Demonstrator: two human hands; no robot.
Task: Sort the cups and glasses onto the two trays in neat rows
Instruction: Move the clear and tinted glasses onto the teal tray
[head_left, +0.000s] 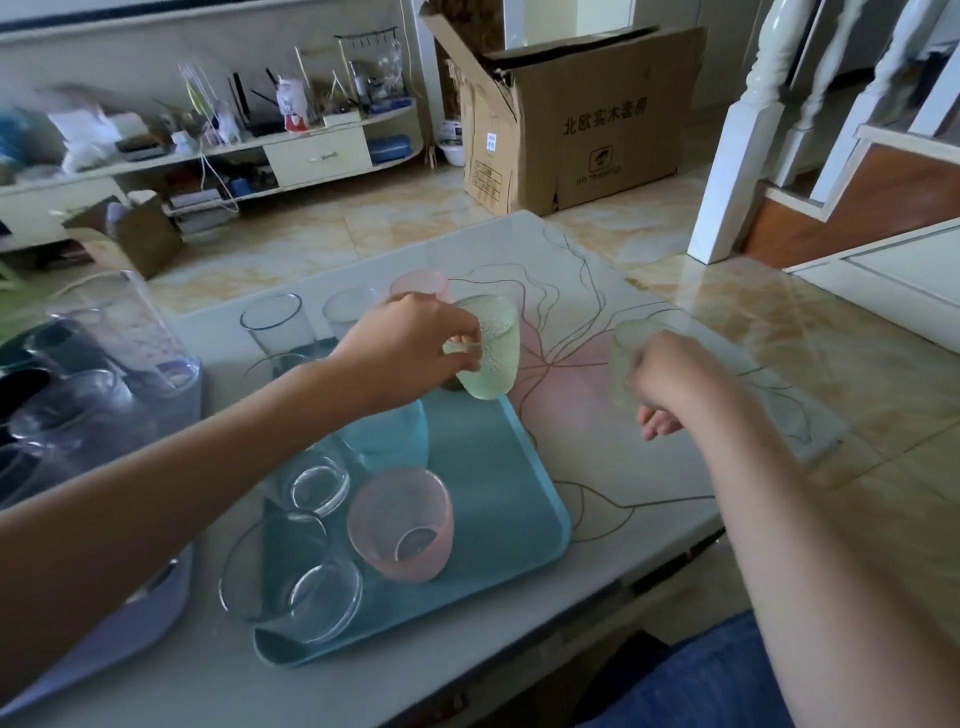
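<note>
While a green cup (491, 349) tilts mouth-up over the teal tray's (498, 499) far edge, the left hand (410, 345) pinches its handle. The right hand (670, 379) closes around a second green cup (626, 353), upright over the desk (597, 467). A pink cup (400, 522) stands on the tray.

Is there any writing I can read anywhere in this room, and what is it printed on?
"北欧实木套房": large dark characters on the side of the cardboard box on the floor.
"NO TRAMPLE" (uncertain, blurred): small print under the square symbol on the same box.
White sticker on the box: too small to read.
Red-and-white container on the shelf: blurred, unreadable.
</note>
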